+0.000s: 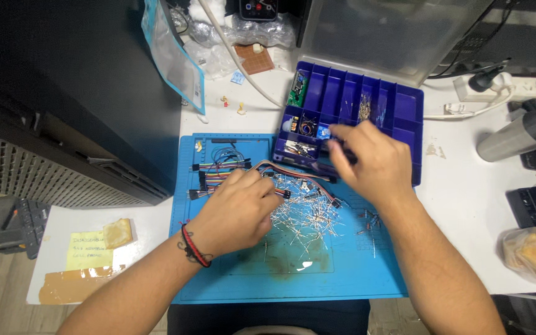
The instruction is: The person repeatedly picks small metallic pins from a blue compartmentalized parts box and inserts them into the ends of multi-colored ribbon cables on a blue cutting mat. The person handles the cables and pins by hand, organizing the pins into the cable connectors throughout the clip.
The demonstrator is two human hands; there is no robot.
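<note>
**A:** What does the head camera show, looking down at the bench?

**B:** A blue work mat (342, 279) lies on a white table (460, 217). In the middle of the mat is a loose heap of resistors (305, 217), thin wire leads sticking out every way. The left hand (240, 211) rests on the left edge of that heap, fingers curled down with the tips pressed together among the leads; whether they pinch one cannot be made out. A red and black cord bracelet (192, 247) circles that wrist.

**B:** The right hand (373, 162) is farther off and to the right, at the near edge of a purple compartment box (407, 105). Its fingers are closed around a small dark part (342, 149), mostly hidden, so its kind is unclear.

**A:** What else is near?

**B:** A bundle of coloured jumper wires (218, 170) lies on the mat to the far left, and a ribbon of them curves toward the box. A small green circuit board (297, 90) stands in the box's far left compartment. A steel tumbler (516, 136) lies at the right.

**A:** How would the resistors handle?

**B:** Likely almost weightless, with leads that bend easily and tangle with their neighbours. Pinching one by its small body between thumb and forefinger, then lifting it straight up, should free it more cleanly than tugging a lead.
</note>
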